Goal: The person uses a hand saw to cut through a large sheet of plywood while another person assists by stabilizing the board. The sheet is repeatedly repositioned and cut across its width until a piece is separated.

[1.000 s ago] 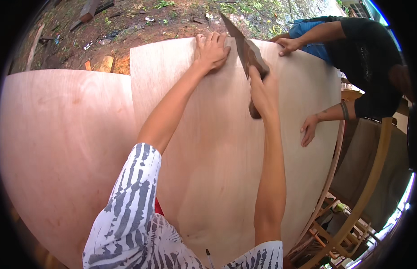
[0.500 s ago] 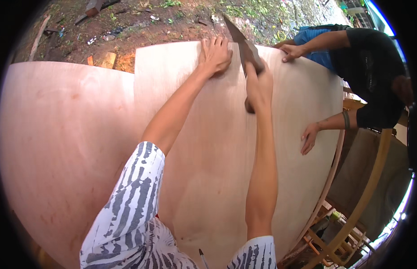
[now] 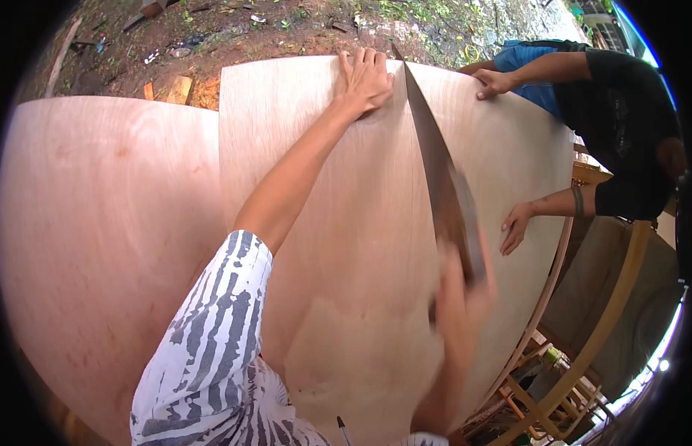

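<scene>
A handsaw (image 3: 435, 160) with a long tapered blade slants over a pale plywood sheet (image 3: 323, 245), its tip at the sheet's far edge. My right hand (image 3: 461, 297), blurred by motion, is closed round the saw's handle, which is mostly hidden in the grip. To the left of the blade tip, my left hand (image 3: 366, 85) bears on the sheet, its fingers hooked over the far edge. The underside of that edge is hidden.
Another plywood sheet (image 3: 115, 223) lies at the left. At the right, a co-worker in a dark shirt (image 3: 621, 126) rests one hand (image 3: 496, 83) on the far edge and another (image 3: 517, 227) on the sheet. Wooden framing (image 3: 569, 386) stands lower right; littered ground (image 3: 249, 44) lies beyond.
My right hand has drawn the handsaw back toward me and slightly right, so more blade shows over the sheet. My left hand stays at the far edge.
</scene>
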Demonstrator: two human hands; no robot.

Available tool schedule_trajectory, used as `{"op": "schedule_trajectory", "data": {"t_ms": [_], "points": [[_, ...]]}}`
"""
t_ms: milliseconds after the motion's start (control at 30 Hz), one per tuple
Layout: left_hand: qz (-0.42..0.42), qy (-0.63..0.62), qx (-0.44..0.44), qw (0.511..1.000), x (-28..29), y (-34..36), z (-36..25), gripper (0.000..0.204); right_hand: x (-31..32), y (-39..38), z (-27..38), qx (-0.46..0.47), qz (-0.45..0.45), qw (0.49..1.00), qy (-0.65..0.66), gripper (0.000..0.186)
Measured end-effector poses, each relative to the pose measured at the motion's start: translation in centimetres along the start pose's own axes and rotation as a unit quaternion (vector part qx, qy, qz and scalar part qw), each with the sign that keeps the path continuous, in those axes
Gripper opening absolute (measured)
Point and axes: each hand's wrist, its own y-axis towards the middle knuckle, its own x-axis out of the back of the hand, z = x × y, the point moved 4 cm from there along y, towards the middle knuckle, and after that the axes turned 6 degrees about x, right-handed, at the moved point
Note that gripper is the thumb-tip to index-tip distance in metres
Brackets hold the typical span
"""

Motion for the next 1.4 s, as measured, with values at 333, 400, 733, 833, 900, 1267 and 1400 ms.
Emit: {"op": "schedule_trajectory", "data": {"t_ms": [333, 400, 733, 833, 900, 1267, 1400], "points": [[0.028, -0.025, -0.005, 0.999, -1.7, 0.1, 2.1, 0.05, -4.2, 11.9, -1.0, 0.017, 0.039, 0.999, -0.023, 0.05], [0.016, -0.034, -0.012, 0.999, -1.5, 0.1, 1.6, 0.049, -1.1, 4.2, 2.0, -0.035, 0.022, 0.999, 0.01, 0.054], [0.054, -0.045, 0.013, 0.997, -0.3, 0.4, 1.1, 0.053, -3.6, 7.8, -0.2, -0.016, -0.016, 1.0, 0.02, 0.046], [0.061, -0.074, 0.005, 0.995, -1.9, 0.5, -2.4, 0.053, -4.5, 16.2, -1.7, 0.076, 0.002, 0.997, -0.01, 0.04], [0.055, -0.068, -0.005, 0.996, -1.5, -0.2, -1.2, 0.052, -5.1, 15.9, 0.7, 0.105, 0.018, 0.99, -0.092, 0.042], [0.055, -0.026, 0.024, 0.998, 0.2, 0.4, 0.7, 0.053, 1.8, -0.8, 2.4, -0.075, -0.04, 0.996, 0.011, 0.05], [-0.014, -0.053, 0.0, 0.998, -2.1, 1.4, -0.9, 0.054, -3.7, 15.0, -1.2, 0.041, 0.0, 0.999, -0.029, 0.049]]}}
